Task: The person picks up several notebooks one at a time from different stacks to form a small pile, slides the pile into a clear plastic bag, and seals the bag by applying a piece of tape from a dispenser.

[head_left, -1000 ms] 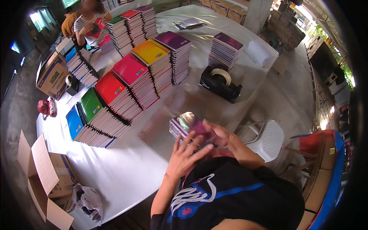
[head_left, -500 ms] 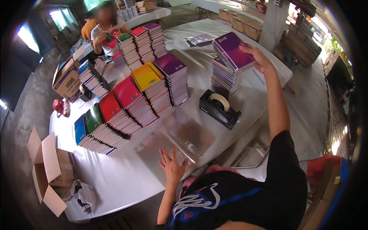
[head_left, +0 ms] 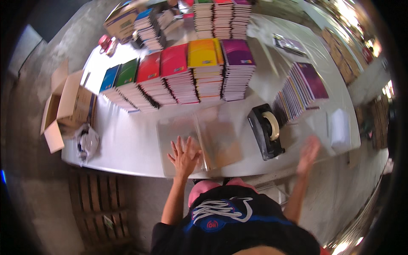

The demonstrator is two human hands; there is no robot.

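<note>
My left hand [head_left: 185, 158] lies with fingers spread on clear plastic sleeves [head_left: 219, 138] near the table's front edge. To the right, my right hand [head_left: 309, 155] is over the table's front edge, its fingers smeared by motion; no object shows in it. Between the hands stands a black tape dispenser [head_left: 264, 134] with a pale roll of tape. Behind it, a leaning stack of spiral notebooks [head_left: 297, 93] has a purple cover on top. Several taller notebook stacks stand in a row beyond the sleeves, with blue, green, red, yellow [head_left: 203, 54] and purple [head_left: 238, 53] covers.
An open cardboard box [head_left: 70, 106] stands at the left beside a grey plastic bag [head_left: 88, 142]. More notebook stacks [head_left: 222, 19] and another box [head_left: 123, 21] are at the back. A white roll or bundle [head_left: 340, 127] lies at the right, and a flat packet [head_left: 289, 44] lies farther back.
The purple notebook that my right hand held above the right stack now rests on that stack. My right hand has let go and come back toward me. The head view has turned.
</note>
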